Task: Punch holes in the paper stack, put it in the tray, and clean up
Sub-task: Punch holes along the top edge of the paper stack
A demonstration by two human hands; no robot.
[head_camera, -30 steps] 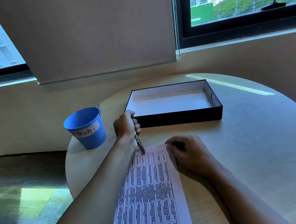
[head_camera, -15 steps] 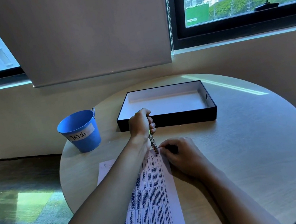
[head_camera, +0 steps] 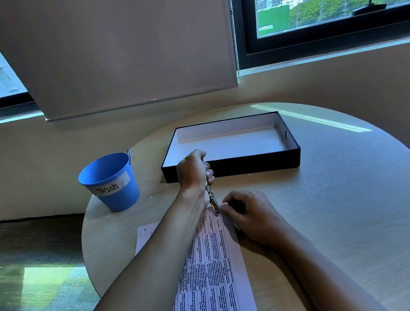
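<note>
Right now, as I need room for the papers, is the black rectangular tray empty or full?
Empty: the black rectangular tray shows only its bare white floor; the printed paper stack lies on the round table.

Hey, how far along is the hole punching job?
Done: a dark dot near the far left corner of the paper stack looks like one punched hole. In hand: the left hand grips the hole punch at the far edge while the right hand holds that edge. Left: stack into the tray, then clean-up.
</note>
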